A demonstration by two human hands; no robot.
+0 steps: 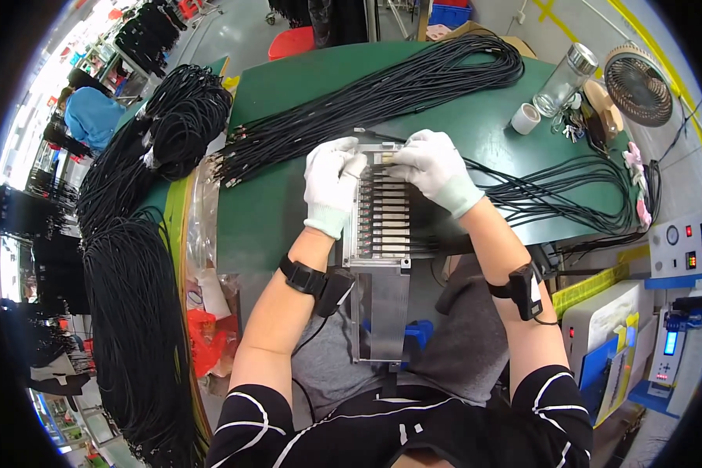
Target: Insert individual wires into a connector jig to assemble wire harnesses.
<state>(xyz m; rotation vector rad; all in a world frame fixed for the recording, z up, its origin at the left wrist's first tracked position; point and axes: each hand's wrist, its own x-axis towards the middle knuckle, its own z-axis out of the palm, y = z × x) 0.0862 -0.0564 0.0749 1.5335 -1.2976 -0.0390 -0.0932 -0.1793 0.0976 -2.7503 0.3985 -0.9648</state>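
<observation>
A metal fixture (384,214) with a row of parallel slots stands in front of me at the table's near edge. Black cable ends with small metal connectors lie side by side in several slots. My right hand (435,168), in a white glove, pinches a black cable end over the fixture's far slots; its fingertips partly hide the connector. At the far left edge of the fixture is my left hand (331,183), also gloved, fingers curled and closed. Whatever lies between those fingers is hidden. Beyond both hands, a small connector (359,130) rests near the fixture's far end.
A long bundle of black cables (382,93) crosses the green table (273,226); another loops at right (569,191). Coiled cables (179,125) hang over the left side. A glass bottle (565,82), a white roll (526,118) and a fan (638,84) stand at back right.
</observation>
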